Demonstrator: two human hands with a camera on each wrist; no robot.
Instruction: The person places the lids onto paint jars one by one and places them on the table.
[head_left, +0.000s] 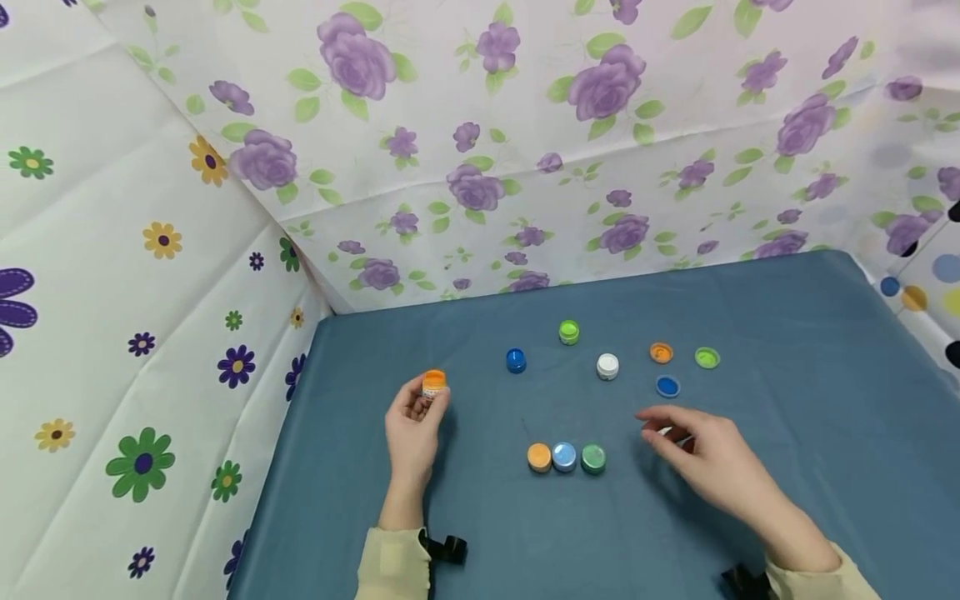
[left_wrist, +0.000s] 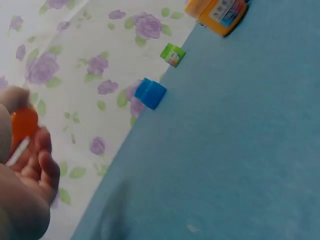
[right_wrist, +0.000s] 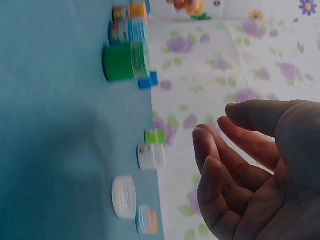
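Note:
In the head view my left hand [head_left: 414, 429] holds a small orange paint jar [head_left: 434, 383] with its top uncovered, raised at the left. The left wrist view shows the orange jar [left_wrist: 24, 122] between thumb and fingers, partly hidden by them. My right hand [head_left: 708, 450] hovers at the right with loosely bent fingers and nothing between them. Below it lies a white lid [right_wrist: 124, 196], mostly covered by the hand in the head view. Nearest its fingertips on the left is a capped green jar [head_left: 593, 458], in a row with capped light blue [head_left: 564, 457] and orange-yellow jars [head_left: 539, 457].
Farther back stand uncovered blue [head_left: 516, 360], light green [head_left: 568, 332] and white [head_left: 607, 367] jars. Orange [head_left: 661, 352], blue [head_left: 667, 386] and green [head_left: 707, 357] lids lie right of them. Flowered sheets [head_left: 480, 167] hang behind the blue tablecloth [head_left: 480, 533].

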